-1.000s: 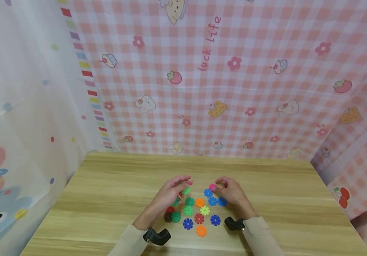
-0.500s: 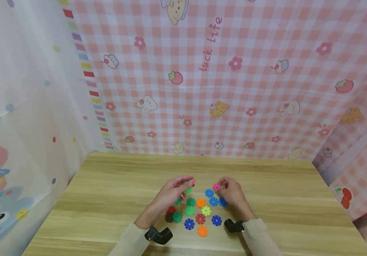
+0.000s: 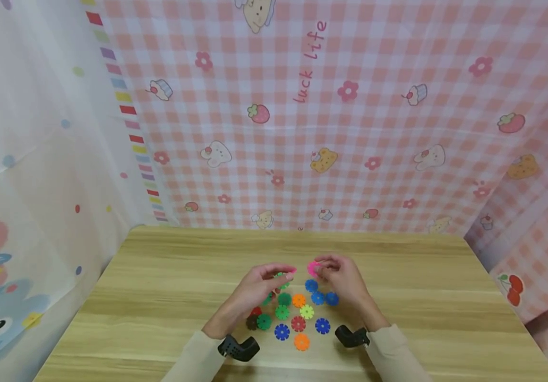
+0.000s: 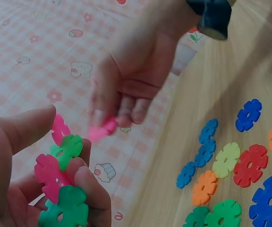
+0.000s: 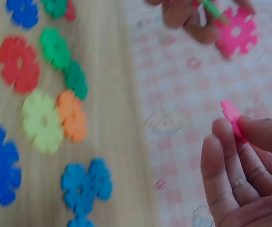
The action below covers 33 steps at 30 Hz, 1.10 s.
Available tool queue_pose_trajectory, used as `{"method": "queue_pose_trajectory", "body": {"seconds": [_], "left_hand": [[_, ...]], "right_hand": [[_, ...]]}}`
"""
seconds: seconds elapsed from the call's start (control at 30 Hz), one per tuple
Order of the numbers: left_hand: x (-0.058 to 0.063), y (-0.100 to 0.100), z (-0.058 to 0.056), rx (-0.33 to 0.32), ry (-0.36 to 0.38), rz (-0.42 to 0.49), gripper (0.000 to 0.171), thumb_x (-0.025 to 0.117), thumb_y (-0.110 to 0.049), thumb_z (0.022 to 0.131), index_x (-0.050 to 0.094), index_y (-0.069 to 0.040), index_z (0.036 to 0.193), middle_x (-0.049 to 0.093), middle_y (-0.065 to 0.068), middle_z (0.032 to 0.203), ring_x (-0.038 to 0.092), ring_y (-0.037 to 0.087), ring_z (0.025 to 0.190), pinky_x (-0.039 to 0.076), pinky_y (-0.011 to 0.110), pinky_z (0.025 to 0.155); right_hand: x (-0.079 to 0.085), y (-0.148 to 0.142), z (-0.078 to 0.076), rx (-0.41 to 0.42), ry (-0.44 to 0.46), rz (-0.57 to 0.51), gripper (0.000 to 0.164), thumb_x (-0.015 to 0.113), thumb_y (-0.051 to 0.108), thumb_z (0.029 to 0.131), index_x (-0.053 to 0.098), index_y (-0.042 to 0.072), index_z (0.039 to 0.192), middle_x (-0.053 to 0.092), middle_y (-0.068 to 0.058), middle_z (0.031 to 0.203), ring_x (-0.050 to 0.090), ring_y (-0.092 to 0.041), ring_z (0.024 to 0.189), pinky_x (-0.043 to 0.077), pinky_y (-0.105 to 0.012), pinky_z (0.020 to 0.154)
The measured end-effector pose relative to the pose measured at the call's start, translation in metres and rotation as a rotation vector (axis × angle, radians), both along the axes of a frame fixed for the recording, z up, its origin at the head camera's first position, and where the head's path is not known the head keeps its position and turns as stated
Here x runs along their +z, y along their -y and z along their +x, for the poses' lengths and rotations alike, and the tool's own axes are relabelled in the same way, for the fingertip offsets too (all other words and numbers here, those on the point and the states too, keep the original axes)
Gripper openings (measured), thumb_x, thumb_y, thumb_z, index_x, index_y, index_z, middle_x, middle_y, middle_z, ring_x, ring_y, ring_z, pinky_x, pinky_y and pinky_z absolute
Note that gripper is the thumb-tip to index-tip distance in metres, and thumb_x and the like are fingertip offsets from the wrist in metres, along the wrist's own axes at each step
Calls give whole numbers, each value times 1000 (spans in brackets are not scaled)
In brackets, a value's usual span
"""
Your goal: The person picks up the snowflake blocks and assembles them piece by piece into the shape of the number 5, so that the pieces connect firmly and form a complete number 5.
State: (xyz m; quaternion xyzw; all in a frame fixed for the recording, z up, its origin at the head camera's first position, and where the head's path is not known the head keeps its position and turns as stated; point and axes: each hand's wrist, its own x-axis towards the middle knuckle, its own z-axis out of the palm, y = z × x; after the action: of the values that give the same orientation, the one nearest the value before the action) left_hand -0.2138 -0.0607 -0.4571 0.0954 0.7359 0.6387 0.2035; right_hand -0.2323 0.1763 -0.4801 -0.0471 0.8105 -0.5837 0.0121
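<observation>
My left hand [image 3: 255,288] holds a short chain of interlocked snowflake discs above the table. In the left wrist view the chain alternates pink and green, with a green disc [image 4: 65,208] at its near end and a small pink disc [image 4: 60,130] at the far end by the thumb tip. My right hand [image 3: 344,278] pinches a single pink disc [image 5: 231,118] between thumb and index finger. That disc faces the chain's pink end disc [image 5: 239,32], with a gap between them. The left fingers partly hide the chain in the head view.
Loose discs lie on the wooden table [image 3: 183,265] below the hands: blue [image 3: 322,326], orange [image 3: 301,342], red [image 3: 298,324], yellow-green [image 3: 306,311] and several green. A dark brown disc [image 3: 252,322] lies by the left forearm. A checked cloth [image 3: 302,185] hangs behind the table.
The right hand has raised the pink disc from near the blue discs and brought it left, closer to the chain. The left hand has shifted slightly right with the chain.
</observation>
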Motion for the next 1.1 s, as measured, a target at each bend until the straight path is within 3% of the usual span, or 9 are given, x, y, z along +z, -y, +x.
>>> {"method": "queue_pose_trajectory", "body": {"seconds": [0.2,0.37,0.47,0.6,0.8,1.1], "left_hand": [[-1,1,-1,-22,-11,-4,36,68,-36,93,67,-18,125,66,12,121,57,26,89,46,25,63],[-1,-1,0,-33,-36,2,35,69,-30,94,66,-16,125,70,7,112,57,25,83,46,25,60],[-1,-1,1,-37,-50,5,34,70,-28,93,66,-15,125,70,7,109,57,22,78,46,25,59],[-2,-3,2,-42,-78,7,33,71,-27,93,67,-16,123,70,8,107,56,21,77,45,24,59],[-2,-6,4,-43,-108,13,31,71,-25,93,68,-15,122,70,9,110,61,26,89,42,22,57],[0,-6,6,-43,-91,15,32,71,-27,92,68,-14,121,70,9,111,59,23,83,42,22,55]], "right_hand": [[23,7,12,114,-37,-113,23,62,7,97,65,-2,117,72,-16,96,69,-39,85,58,-49,79],[34,9,21,165,-53,-126,24,63,11,97,65,-3,118,71,-18,97,70,-34,85,59,-44,80],[35,8,23,177,-64,-124,22,63,10,97,66,-1,116,71,-18,98,70,-36,85,59,-36,78],[34,8,25,200,-102,-107,20,62,9,98,66,-1,115,70,-18,99,69,-36,85,59,-35,78],[34,9,27,193,-137,-42,19,62,11,98,68,2,114,71,-12,97,67,-21,80,58,-35,77],[34,10,30,175,-142,-53,19,63,7,97,67,2,114,72,-13,96,68,-28,81,58,-29,74]]}}
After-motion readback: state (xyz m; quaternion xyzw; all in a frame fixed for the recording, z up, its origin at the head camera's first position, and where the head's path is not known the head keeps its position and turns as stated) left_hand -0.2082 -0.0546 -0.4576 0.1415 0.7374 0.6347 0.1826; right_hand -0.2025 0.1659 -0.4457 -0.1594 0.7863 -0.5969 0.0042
